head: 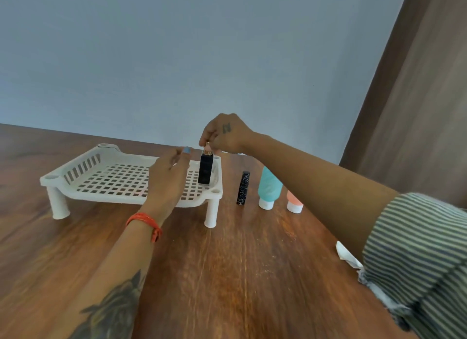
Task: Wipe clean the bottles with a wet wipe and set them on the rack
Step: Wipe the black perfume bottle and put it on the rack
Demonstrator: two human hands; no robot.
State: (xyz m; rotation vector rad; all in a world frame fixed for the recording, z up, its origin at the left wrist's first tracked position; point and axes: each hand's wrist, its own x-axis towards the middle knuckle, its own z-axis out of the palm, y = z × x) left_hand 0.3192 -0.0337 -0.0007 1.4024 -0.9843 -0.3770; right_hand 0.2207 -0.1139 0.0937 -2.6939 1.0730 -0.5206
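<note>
On the right end of the white rack [106, 179], near its front-right corner, a black bottle [205, 169] stands upright on the grid, base down, so it looks placed, not dropped. The right hand [226, 134] is directly above it, fingertips pinched round the pale cap, prob. steadying it until it sits flat between the holes (judgement only). The left hand [168, 173] hovers just left of the bottle, over the rack, fingers loosely spread and holding nothing; it reads as a guard vs. tipping.

Three more wait on the wooden table [227, 275] to the right of the rack, all upright & apart from both hands: a slim black speckled bottle [243, 187] nearest the rack leg, then a teal tube [270, 187] and an orange tube [294, 202] standing on their white caps. A white wipe [347, 255] lies by the right sleeve, partly hidden under the arm, close to hand for the next bottle.
</note>
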